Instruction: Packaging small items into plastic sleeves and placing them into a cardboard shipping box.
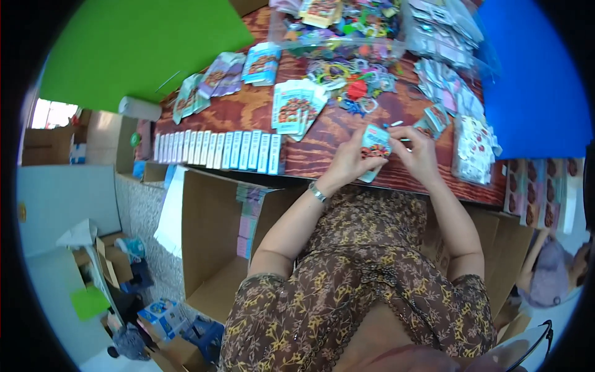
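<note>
My left hand [347, 162] is closed around a small light-blue carton [374, 139] with a colourful picture on its front, tilted above the near table edge. Beside the carton's right edge is my right hand [418, 155], its fingers pinched together; what they grip, if anything, is hidden. A small white piece [396, 123] lies just beyond the fingertips. Flat blue-white cartons [294, 105] are fanned out to the left of the hands. Past them sits a heap of small coloured rings and trinkets [356, 80].
A row of upright narrow cartons [217, 150] lines the near left table edge. Clear trays [338, 44] of trinkets and silver packets [440, 31] stand at the back. Printed white packets [474, 149] lie right. An open cardboard box [214, 229] stands below the edge.
</note>
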The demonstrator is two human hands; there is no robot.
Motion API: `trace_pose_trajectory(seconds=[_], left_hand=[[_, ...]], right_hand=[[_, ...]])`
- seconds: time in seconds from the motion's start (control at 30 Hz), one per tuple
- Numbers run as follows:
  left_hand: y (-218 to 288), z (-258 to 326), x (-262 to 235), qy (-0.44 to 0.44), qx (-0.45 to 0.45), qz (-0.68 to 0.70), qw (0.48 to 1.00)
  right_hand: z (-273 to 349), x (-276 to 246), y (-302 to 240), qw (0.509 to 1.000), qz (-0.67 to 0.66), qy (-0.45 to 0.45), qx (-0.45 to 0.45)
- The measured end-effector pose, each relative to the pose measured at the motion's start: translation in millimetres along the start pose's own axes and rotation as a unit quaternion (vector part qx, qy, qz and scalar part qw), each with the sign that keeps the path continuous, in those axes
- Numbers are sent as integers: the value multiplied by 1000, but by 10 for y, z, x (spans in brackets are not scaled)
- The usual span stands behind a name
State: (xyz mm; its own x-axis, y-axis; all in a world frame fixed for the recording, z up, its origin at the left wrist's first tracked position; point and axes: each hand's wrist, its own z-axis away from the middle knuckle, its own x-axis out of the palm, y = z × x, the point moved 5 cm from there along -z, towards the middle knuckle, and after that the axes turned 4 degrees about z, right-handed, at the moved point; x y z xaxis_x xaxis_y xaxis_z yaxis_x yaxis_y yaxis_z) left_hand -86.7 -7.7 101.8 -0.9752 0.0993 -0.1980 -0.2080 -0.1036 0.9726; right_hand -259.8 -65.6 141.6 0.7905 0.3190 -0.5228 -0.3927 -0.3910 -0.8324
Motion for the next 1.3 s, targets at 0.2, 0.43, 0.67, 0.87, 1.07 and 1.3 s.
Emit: trace_pose_trajectory(seconds=[0.2,0.43,0.67,0.87,1.07,1.3], left_hand=[[-138,-287,-976,365,117,-395,835],[-718,-548,-1700,323,-260,-292,862],[-478,-488,-1580,365,-176,-291,867],[166,6,-850,327,194,-211,900],[132,247,-304,306,304,-143,891],[73,326,-7,236,297,-112,918]], right_hand=[[-415,-520,-53,987,115,106,-47],[-462,-413,-174,924,317,131,-168],[-338,-122,-443,943,258,85,-191],[-208,163,-513,967,151,61,-193],[-36,294,-488,972,99,86,-196],[195,300,-247,984,70,38,-157]])
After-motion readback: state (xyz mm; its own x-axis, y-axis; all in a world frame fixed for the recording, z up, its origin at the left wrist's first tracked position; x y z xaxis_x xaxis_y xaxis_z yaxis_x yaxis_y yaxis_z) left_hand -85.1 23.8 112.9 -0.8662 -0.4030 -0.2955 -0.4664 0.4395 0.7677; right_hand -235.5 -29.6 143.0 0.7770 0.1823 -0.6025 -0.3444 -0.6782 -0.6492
